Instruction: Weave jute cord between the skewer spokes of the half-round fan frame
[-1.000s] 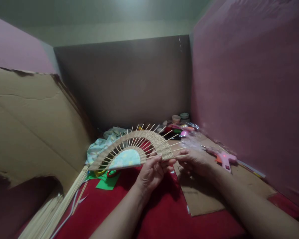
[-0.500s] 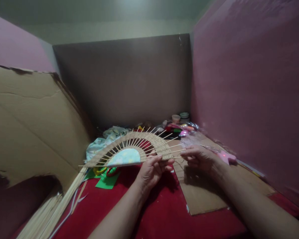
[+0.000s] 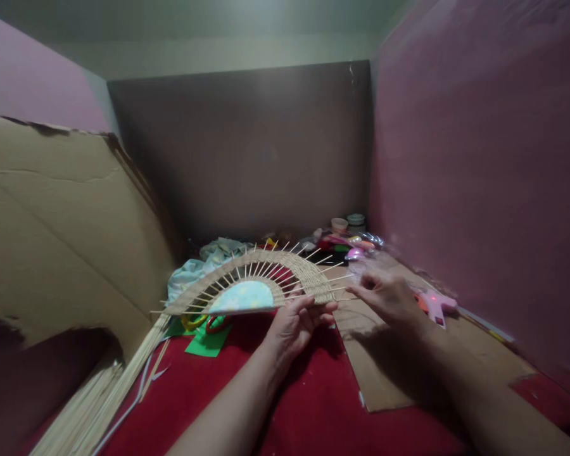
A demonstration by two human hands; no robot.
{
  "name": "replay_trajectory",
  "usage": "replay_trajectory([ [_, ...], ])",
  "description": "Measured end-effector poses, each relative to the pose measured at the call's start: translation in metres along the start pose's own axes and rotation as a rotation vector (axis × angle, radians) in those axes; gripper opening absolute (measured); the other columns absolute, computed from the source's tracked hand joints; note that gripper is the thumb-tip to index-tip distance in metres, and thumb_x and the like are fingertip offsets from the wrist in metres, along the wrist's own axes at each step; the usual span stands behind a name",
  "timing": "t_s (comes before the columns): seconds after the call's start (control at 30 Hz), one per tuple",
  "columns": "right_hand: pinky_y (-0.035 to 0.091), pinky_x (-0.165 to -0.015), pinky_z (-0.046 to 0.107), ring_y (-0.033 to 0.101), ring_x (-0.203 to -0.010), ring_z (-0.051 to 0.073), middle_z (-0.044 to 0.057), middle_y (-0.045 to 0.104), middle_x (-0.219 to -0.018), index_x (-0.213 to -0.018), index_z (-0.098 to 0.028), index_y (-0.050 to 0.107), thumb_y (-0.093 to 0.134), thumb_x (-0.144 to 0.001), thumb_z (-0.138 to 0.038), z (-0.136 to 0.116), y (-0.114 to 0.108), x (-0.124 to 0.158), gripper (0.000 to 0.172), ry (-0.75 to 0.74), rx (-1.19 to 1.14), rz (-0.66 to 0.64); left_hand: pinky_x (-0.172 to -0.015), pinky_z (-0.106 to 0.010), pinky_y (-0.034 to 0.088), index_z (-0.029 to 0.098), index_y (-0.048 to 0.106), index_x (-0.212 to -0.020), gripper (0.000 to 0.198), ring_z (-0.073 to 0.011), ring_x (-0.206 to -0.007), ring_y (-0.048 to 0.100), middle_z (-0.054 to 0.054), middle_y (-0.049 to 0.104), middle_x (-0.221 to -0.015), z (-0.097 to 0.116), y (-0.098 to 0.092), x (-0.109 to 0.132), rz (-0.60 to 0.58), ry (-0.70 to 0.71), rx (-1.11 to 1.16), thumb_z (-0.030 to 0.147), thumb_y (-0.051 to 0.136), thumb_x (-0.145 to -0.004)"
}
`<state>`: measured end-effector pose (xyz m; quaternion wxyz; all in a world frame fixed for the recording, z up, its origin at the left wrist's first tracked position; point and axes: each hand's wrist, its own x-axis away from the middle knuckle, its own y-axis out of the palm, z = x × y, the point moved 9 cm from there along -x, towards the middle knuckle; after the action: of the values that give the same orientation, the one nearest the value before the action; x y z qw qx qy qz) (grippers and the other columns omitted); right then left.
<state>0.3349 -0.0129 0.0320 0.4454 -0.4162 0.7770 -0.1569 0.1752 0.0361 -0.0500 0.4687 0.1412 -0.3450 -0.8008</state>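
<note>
My left hand [image 3: 298, 322] grips a half-round woven fan [image 3: 316, 283] by its lower right corner, thumb on top and fingers beneath. Thin sticks radiate from the fan, their tips standing out past the woven tan band. At its centre is a half-disc of pale blue patterned cloth [image 3: 244, 296]. Just right of the fan, my right hand [image 3: 384, 296] is closed in a pinch, close to the end of the lowest right stick. Whatever lies between those fingertips is too small to make out.
A cardboard sheet [image 3: 380, 392] lies on the red surface [image 3: 313, 405], with a pink glue gun [image 3: 437, 305] at right. Green paper [image 3: 208, 343] and scissors handles [image 3: 217, 325] sit below the fan. Long pale strips [image 3: 95, 399] run at left beside large cardboard [image 3: 61, 221].
My right hand has turned, with its knuckles higher and fingers more curled, and stays beside the fan's right end. The left hand keeps its hold; the whole view has shifted slightly.
</note>
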Motion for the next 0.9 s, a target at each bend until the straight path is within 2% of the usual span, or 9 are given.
replay_trajectory([
  [0.1,0.034,-0.054,0.026,0.045,-0.054,0.012,0.000,0.054,-0.055,-0.055,-0.018,0.057,0.062,-0.073,-0.036,-0.012,-0.003,-0.001,0.026,-0.141,-0.176,-0.010,-0.059,-0.031,0.049,0.015,0.049,-0.069,0.012,-0.0247,-0.072,0.068,-0.006,0.065,-0.069,0.000,0.001,0.001,0.000,0.002,-0.007,0.007,0.058,-0.069],
  [0.17,0.036,-0.055,0.026,0.047,-0.057,0.013,0.001,0.055,-0.058,-0.057,-0.017,0.060,0.063,-0.072,-0.035,-0.009,-0.001,-0.005,0.023,-0.112,-0.298,-0.040,-0.059,-0.031,0.049,0.015,0.049,-0.070,0.012,-0.0242,-0.070,0.068,-0.005,0.065,-0.068,0.000,0.001,0.001,-0.001,0.003,-0.011,0.006,0.057,-0.069],
  [0.27,0.031,-0.045,0.024,0.041,-0.046,0.010,-0.002,0.049,-0.050,-0.058,-0.016,0.061,0.067,-0.068,-0.034,0.013,0.019,-0.009,0.021,0.126,-0.485,-0.173,-0.058,-0.031,0.049,0.014,0.051,-0.072,0.009,-0.0231,-0.068,0.067,-0.007,0.066,-0.070,0.001,0.001,0.002,-0.011,0.005,-0.013,0.007,0.057,-0.070],
  [0.37,0.023,-0.036,0.020,0.027,-0.037,0.005,-0.007,0.037,-0.043,-0.059,-0.016,0.057,0.068,-0.068,-0.029,0.035,0.054,0.004,0.019,0.487,-0.910,-0.394,-0.057,-0.032,0.049,0.013,0.052,-0.069,0.007,-0.0225,-0.066,0.067,-0.008,0.067,-0.071,0.001,0.000,0.003,-0.022,0.017,-0.003,0.008,0.056,-0.070],
  [0.43,0.021,-0.034,0.017,0.022,-0.036,0.003,-0.008,0.035,-0.044,-0.059,-0.016,0.051,0.065,-0.069,-0.022,0.036,0.073,0.016,0.019,0.672,-1.219,-0.522,-0.056,-0.032,0.049,0.013,0.052,-0.067,0.007,-0.0222,-0.064,0.066,-0.006,0.066,-0.068,0.002,0.001,0.004,-0.029,0.022,0.009,0.008,0.056,-0.069],
  [0.5,0.020,-0.033,0.015,0.020,-0.036,0.002,-0.008,0.034,-0.045,-0.059,-0.017,0.047,0.062,-0.070,-0.017,0.033,0.084,0.023,0.019,0.754,-1.374,-0.601,-0.055,-0.032,0.049,0.013,0.052,-0.066,0.008,-0.0217,-0.062,0.066,-0.005,0.066,-0.066,0.003,0.003,0.005,-0.038,0.026,0.020,0.007,0.055,-0.069],
  [0.6,0.021,-0.033,0.014,0.021,-0.036,0.002,-0.009,0.034,-0.046,-0.062,-0.017,0.046,0.061,-0.070,-0.015,0.030,0.092,0.025,0.017,0.747,-1.404,-0.631,-0.055,-0.032,0.049,0.013,0.053,-0.066,0.007,-0.0210,-0.061,0.065,-0.006,0.067,-0.067,0.003,0.007,0.006,-0.055,0.015,0.029,0.006,0.054,-0.069],
  [0.73,0.023,-0.032,0.014,0.023,-0.032,0.001,-0.010,0.034,-0.042,-0.063,-0.016,0.050,0.064,-0.066,-0.014,0.018,0.106,0.026,0.015,0.678,-1.410,-0.605,-0.055,-0.032,0.049,0.013,0.057,-0.074,0.009,-0.0212,-0.063,0.066,-0.008,0.068,-0.070,0.001,0.011,0.008,-0.096,0.018,0.021,0.007,0.052,-0.071],
  [0.9,0.029,-0.032,0.017,0.042,-0.036,0.006,-0.002,0.052,-0.046,-0.064,-0.012,0.059,0.068,-0.062,-0.018,0.002,0.115,0.023,0.011,0.527,-1.388,-0.566,-0.071,-0.040,0.050,0.010,0.060,-0.094,0.022,-0.0262,-0.080,0.066,-0.013,0.070,-0.089,-0.004,0.019,0.009,-0.186,0.005,0.010,0.008,0.051,-0.074],
])
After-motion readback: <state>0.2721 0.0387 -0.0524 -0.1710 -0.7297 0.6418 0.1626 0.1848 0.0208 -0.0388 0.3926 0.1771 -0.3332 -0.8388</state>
